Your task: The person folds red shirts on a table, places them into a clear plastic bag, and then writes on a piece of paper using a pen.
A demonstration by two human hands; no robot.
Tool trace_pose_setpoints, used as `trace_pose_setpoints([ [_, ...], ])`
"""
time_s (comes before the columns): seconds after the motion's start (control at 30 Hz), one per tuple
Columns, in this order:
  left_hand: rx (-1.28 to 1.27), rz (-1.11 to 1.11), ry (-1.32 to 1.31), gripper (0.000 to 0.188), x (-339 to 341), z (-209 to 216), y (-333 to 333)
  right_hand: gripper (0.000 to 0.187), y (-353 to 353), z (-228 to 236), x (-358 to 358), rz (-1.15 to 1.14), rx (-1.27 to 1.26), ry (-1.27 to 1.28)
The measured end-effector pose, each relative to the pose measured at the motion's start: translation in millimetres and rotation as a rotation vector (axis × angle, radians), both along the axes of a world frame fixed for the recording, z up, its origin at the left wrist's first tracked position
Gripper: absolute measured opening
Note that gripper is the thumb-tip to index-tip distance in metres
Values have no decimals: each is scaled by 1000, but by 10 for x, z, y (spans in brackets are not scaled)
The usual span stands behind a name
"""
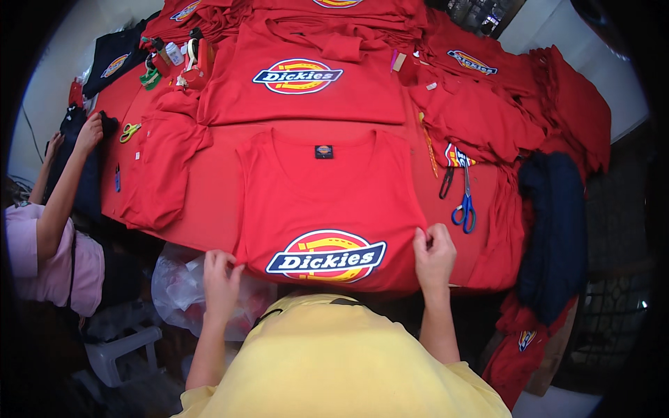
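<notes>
A red sleeveless-looking shirt point(327, 195) lies face up in front of me, its neckline away from me and its printed oval badge near the table's front edge. My left hand point(221, 275) is closed on the shirt's left side, close to the hem. On the opposite side my right hand point(434, 254) pinches the shirt's edge between thumb and fingers. The lower end of the shirt hangs at the table edge, against my yellow top. Beyond it, a second red shirt point(300, 104) is spread with its badge up.
Blue-handled scissors point(465, 209) lie right of the shirt. Yellow snips point(129, 132), bottles and a tape dispenser point(198, 64) sit at left. Red garment piles point(481, 115) and dark folded cloth point(554, 230) line the right. Another person point(52, 237) handles dark cloth at left.
</notes>
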State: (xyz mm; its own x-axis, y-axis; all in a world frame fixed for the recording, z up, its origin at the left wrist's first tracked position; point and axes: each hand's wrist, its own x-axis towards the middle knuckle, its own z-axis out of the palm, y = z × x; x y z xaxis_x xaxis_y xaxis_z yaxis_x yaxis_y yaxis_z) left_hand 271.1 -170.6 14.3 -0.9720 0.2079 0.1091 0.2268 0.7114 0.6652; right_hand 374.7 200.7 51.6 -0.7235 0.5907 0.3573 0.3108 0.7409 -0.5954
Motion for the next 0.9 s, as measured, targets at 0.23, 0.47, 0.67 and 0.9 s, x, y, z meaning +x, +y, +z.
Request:
trace_pose_setpoints([
  [0.23, -239, -4, -105, 27, -79, 87, -58, 23, 94, -401, 186, -121, -33, -279],
  [0.47, -169, -97, 281, 45, -653, -380, 535, 21, 332, -476, 207, 45, 32, -123],
  [0.67, -430, -120, 307, 55, -1680, -571, 963, 39, 226, -495, -1060, 409, 160, 50],
  [0.9, -525, -123, 276, 58, -2130, -468, 1038, 67, 798, -758, -1578, 342, 472, -430],
])
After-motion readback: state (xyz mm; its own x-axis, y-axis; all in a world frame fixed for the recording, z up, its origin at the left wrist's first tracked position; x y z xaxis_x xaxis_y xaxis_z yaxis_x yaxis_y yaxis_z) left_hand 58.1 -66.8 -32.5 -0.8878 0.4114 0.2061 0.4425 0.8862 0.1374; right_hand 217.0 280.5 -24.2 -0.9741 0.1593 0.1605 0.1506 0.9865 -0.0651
